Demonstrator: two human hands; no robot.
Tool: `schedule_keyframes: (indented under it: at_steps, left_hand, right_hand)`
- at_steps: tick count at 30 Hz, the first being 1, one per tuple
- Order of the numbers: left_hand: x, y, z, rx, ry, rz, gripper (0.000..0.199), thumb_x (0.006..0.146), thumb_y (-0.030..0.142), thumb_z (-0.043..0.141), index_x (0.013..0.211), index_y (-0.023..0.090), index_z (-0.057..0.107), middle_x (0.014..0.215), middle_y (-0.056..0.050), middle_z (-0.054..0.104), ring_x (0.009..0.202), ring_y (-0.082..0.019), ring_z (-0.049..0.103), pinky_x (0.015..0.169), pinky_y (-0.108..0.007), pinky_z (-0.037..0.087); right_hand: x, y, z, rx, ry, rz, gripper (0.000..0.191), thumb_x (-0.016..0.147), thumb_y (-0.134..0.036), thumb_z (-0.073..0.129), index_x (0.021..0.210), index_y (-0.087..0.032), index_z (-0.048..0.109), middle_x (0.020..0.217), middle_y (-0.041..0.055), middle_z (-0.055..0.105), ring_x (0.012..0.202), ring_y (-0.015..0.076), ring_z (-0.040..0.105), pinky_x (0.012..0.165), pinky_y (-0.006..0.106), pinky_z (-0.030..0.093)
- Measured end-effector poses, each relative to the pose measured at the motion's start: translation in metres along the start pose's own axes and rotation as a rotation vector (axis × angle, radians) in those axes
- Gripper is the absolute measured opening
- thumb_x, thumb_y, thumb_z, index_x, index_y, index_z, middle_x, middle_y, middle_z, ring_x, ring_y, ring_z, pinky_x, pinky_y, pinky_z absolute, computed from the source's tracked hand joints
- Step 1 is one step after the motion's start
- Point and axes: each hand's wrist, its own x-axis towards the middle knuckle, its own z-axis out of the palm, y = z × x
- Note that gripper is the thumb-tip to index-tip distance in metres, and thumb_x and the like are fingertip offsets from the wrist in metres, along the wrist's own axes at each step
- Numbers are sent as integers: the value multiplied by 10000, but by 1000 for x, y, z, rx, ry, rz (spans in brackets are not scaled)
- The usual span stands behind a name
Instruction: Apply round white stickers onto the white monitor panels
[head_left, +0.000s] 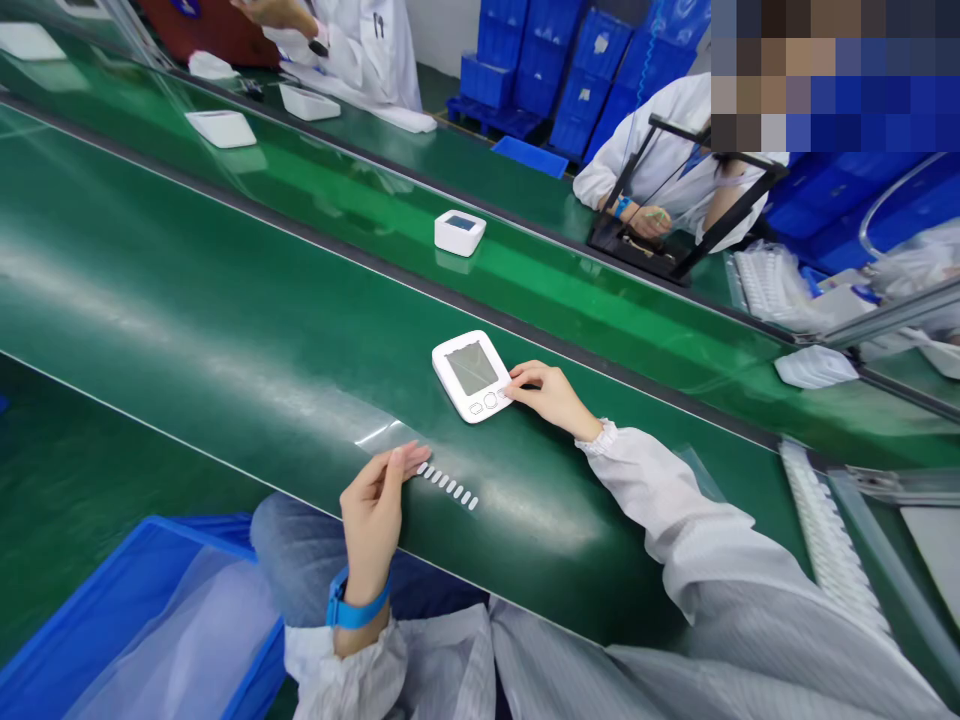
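A white blood pressure monitor [466, 372] with a grey screen and several buttons along its lower edge lies face up on the green work surface. My right hand [551, 398] is closed at its lower right corner, thumb and fingertips on the edge beside the rightmost button. Nearer to me, my left hand [381, 497] pinches the left end of a clear strip of small white oval stickers [448, 485], with the thumb on the near side. The strip lies low over the surface, slanting down to the right; I cannot tell whether it touches.
A dark rail [360, 255] runs behind the work surface. Beyond it, a green belt [517, 270] carries another monitor [460, 232]. Two people in white coats work across the line. A blue bin [142, 600] stands at lower left, stacked white parts [832, 540] at right.
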Motion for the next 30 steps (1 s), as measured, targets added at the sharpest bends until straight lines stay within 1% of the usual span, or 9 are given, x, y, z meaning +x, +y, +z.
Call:
schedule_keyframes:
  at_steps: [4,8,12,16,19,23,25,27,30]
  left_hand:
    - [0,0,0,23,5,6,355,923,454,584,1003,130,704,967,-100,735,923,-223,712,883,-348,582]
    - [1,-3,-1,28,4,11,351,923,453,582,998,133,704,971,-98,735,930,-224,710,893,-347,577]
    - [0,-6,-2,12,12,7,347,917,452,594,994,132,704,959,-96,737,923,-216,712,875,-330,582]
    - [2,-6,-1,13,-5,-1,337,914,452,603,991,139,705,965,-88,737,930,-210,709,885,-322,577]
    - [4,-6,-1,42,-68,0,334,919,454,596,986,148,711,998,-85,731,953,-211,701,932,-339,555]
    - [6,-8,-3,95,-138,28,334,922,456,587,991,161,726,1060,-82,718,992,-213,683,969,-349,530]
    - [6,-9,-5,97,-133,35,338,923,459,582,992,161,726,1053,-82,719,989,-214,682,965,-351,529]
    - [5,-10,-6,104,-123,38,347,921,467,579,981,157,724,1044,-82,720,984,-217,683,956,-352,532]
    - [5,-11,-6,117,-123,38,374,916,490,575,968,151,724,1038,-84,721,975,-223,683,939,-356,539]
  right_hand:
    - [-2,2,3,15,20,-4,188,724,-317,780,730,-149,696,1041,76,611,923,175,624,957,392,498]
    - [0,6,4,200,29,49,401,621,-364,847,826,-150,576,1040,66,620,910,176,643,891,371,535]
    - [3,11,5,325,18,196,394,738,-353,777,1008,-140,585,983,83,660,895,172,655,897,378,540]
    - [-1,11,12,110,8,45,377,805,-340,727,1105,-130,638,1254,141,562,1018,186,620,905,355,538]
    - [-7,11,21,14,2,-62,287,878,-344,644,1085,-147,667,1319,126,505,1106,190,584,915,332,527]
    - [-11,9,33,202,38,-70,273,892,-333,632,1102,-162,604,1285,104,550,1134,179,582,999,346,490]
    - [-10,5,35,408,-45,6,315,875,-331,657,1118,-178,526,1248,89,583,1072,175,623,950,358,534]
    - [-6,0,29,564,-145,147,400,835,-315,706,1139,-196,475,1173,71,620,963,179,662,818,362,596]
    - [11,-2,5,682,-134,306,440,794,-252,726,1174,-190,515,987,50,666,814,164,669,667,302,611]
